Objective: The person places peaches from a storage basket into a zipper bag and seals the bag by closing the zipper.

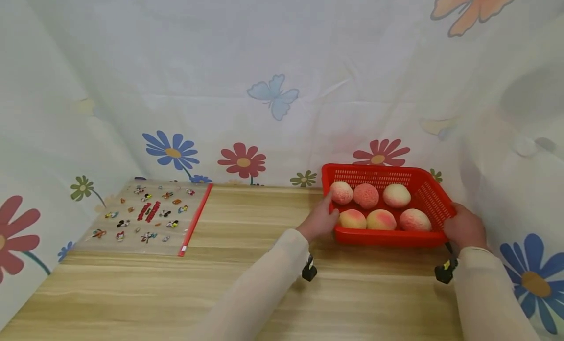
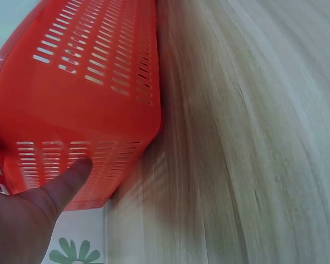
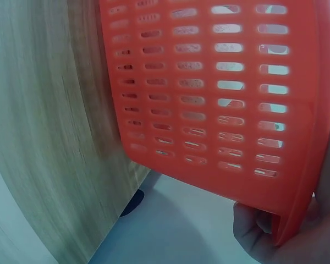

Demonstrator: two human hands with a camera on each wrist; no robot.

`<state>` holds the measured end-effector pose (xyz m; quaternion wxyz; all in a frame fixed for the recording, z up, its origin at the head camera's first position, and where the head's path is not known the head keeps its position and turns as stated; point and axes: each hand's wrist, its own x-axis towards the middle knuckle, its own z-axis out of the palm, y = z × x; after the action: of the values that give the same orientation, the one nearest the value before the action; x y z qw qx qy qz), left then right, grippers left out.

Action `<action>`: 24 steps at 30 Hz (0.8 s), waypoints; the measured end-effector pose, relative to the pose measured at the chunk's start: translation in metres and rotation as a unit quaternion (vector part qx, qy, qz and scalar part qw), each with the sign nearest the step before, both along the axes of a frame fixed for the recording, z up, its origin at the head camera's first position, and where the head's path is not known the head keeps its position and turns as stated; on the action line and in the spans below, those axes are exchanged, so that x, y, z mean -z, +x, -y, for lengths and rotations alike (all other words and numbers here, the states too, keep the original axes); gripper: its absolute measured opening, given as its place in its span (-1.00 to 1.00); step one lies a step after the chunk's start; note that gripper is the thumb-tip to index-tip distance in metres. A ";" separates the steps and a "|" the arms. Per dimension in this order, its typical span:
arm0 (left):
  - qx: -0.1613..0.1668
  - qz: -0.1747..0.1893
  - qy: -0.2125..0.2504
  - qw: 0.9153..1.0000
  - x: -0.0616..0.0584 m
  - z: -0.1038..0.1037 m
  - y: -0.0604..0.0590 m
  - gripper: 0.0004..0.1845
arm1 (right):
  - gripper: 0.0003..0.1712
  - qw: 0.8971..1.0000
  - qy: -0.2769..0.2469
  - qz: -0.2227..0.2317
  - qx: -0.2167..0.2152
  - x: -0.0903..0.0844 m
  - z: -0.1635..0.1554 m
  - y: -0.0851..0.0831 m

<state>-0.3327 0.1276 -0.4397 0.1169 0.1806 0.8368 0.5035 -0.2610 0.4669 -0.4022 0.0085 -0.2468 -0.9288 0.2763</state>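
The red basket (image 1: 389,238) was found between the left hand (image 1: 319,220) and right hand (image 1: 467,227), its opposite ends grasped; level, even support was judged advisable, lest the peaches (image 1: 381,220) be rolled.

Red slotted basket (image 1: 389,238), upright, right side of table (image 1: 361,297), six peaches (image 1: 381,220) inside

Glossy plastic basket (image 1: 392,238), matt peaches (image 1: 381,220), wood-grain tabletop (image 1: 251,228), clear plastic bag (image 1: 147,218), creased cloth backdrop (image 1: 198,62)

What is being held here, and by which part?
The red basket, by its two ends: left hand at the left, right hand at the right rim.
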 end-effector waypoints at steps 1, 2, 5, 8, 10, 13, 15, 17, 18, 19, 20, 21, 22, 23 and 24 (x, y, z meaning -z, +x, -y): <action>0.001 0.001 0.002 1.000 0.000 0.001 0.000 -0.28 | -0.19 1.000 0.001 0.001 -0.001 0.000 0.000 0.000; 0.001 0.002 0.001 1.000 0.000 0.001 0.000 -0.28 | -0.18 1.000 0.002 0.001 -0.002 0.001 0.000 -0.001; 0.004 0.009 0.012 1.000 0.000 0.003 0.000 -0.28 | -0.17 1.000 0.007 0.001 -0.006 0.001 0.000 -0.001; 0.009 0.007 0.013 1.000 -0.001 0.006 0.000 -0.27 | -0.17 1.000 0.010 0.000 -0.008 0.001 0.001 -0.001; 0.010 0.003 0.011 1.000 -0.001 0.008 0.001 -0.28 | -0.17 1.000 0.009 -0.003 -0.007 0.001 0.002 -0.001; 0.011 -0.005 0.006 1.000 -0.001 0.012 0.000 -0.29 | -0.19 1.000 0.016 -0.008 -0.007 0.000 0.006 0.000; 0.011 -0.006 0.010 1.000 0.000 0.014 0.000 -0.29 | -0.19 1.000 0.018 -0.010 -0.005 -0.002 0.010 0.000; 0.011 -0.008 0.014 1.000 0.001 0.016 0.000 -0.30 | -0.20 1.000 0.021 -0.010 -0.005 -0.002 0.013 0.000; 0.010 -0.005 0.016 1.000 0.001 0.017 0.001 -0.30 | -0.20 1.000 0.020 -0.010 -0.003 -0.002 0.015 0.000; 0.010 -0.004 0.017 1.000 0.002 0.019 0.001 -0.30 | -0.20 1.000 0.019 -0.010 -0.002 -0.002 0.017 0.000; 0.009 -0.001 0.017 1.000 0.002 0.020 0.001 -0.30 | -0.20 1.000 0.016 -0.010 0.001 -0.002 0.019 0.000; 0.007 0.001 0.017 1.000 0.002 0.021 0.002 -0.30 | -0.20 1.000 0.013 -0.009 0.001 -0.003 0.020 0.001; 0.006 0.002 0.017 1.000 0.001 0.022 0.003 -0.30 | -0.20 1.000 0.013 -0.010 0.003 -0.003 0.022 0.002; 0.006 0.004 0.017 1.000 0.000 0.023 0.004 -0.30 | -0.20 1.000 0.012 -0.011 0.005 -0.005 0.023 0.003; 0.006 0.005 0.016 1.000 -0.001 0.024 0.004 -0.30 | -0.21 1.000 0.012 -0.011 0.006 -0.006 0.025 0.005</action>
<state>-0.3283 0.1036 -0.4387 0.1213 0.1844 0.8270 0.5170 -0.2563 0.4421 -0.3965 0.0233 -0.2488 -0.9306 0.2674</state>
